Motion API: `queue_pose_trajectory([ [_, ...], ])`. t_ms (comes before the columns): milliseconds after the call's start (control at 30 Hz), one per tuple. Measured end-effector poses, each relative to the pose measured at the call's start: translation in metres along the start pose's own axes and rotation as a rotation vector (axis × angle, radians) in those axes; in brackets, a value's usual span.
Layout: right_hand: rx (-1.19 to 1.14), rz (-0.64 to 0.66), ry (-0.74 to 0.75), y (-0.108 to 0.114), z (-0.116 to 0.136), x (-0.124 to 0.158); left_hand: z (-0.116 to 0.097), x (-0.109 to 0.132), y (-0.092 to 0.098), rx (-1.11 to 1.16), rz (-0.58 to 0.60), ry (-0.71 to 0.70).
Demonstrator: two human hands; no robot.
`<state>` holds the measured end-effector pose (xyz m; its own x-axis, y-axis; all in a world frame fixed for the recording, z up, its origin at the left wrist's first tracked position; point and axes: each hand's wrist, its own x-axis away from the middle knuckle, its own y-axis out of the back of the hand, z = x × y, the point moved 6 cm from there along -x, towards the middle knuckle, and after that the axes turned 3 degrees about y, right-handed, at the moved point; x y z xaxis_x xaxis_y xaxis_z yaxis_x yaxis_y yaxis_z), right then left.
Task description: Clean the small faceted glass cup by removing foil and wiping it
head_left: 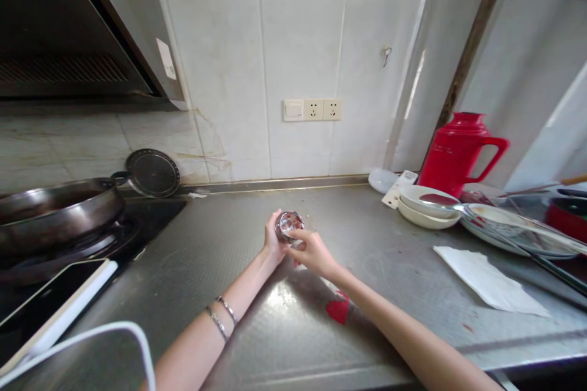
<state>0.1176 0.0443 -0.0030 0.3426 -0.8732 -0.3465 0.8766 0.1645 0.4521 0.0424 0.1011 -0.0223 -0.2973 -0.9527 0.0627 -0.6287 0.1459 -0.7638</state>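
Both my hands meet at the middle of the steel counter (238, 293) around a small shiny jar (288, 223) with a silvery, reddish top. My left hand (272, 241) wraps round its left side, with two bracelets on that wrist. My right hand (312, 252) pinches it from the right, fingers closed at the lid. A small red scrap (338, 310) lies on the counter under my right forearm.
A dark wok (55, 211) sits on the stove at left, a round lid (153, 172) leaning behind it. A tablet (50, 305) and white cable (92, 337) lie front left. At right are a red thermos jug (454, 151), stacked bowls (426, 203), plates (513, 226) and a paper towel (486, 278).
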Motion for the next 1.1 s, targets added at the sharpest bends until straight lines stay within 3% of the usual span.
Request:
queue_pose_trajectory([
  [100,0.058,-0.087,0.065,-0.003,0.001,0.000,0.004,0.002,-0.001,-0.017,0.023,-0.020],
  [267,0.382,-0.186,0.196,0.012,0.005,0.001,0.003,0.003,-0.010,-0.002,0.106,-0.007],
  [333,0.527,-0.119,0.223,0.022,0.009,0.001,0.001,0.002,-0.013,0.017,0.139,0.048],
  [467,0.845,0.152,0.292,0.032,0.017,0.004,0.000,0.001,-0.007,-0.017,0.135,0.204],
  [633,1.022,0.341,0.294,0.026,0.018,0.007,0.010,-0.002,0.008,-0.146,0.086,0.397],
  [767,1.039,0.340,0.234,0.028,0.014,0.005,0.015,-0.004,0.009,-0.195,0.071,0.404],
  [900,0.952,0.258,0.190,0.036,0.012,0.001,0.011,-0.005,0.003,-0.176,0.025,0.272],
  [1100,0.540,0.112,0.145,0.027,0.006,-0.001,0.000,0.001,-0.002,-0.126,-0.007,0.084],
])
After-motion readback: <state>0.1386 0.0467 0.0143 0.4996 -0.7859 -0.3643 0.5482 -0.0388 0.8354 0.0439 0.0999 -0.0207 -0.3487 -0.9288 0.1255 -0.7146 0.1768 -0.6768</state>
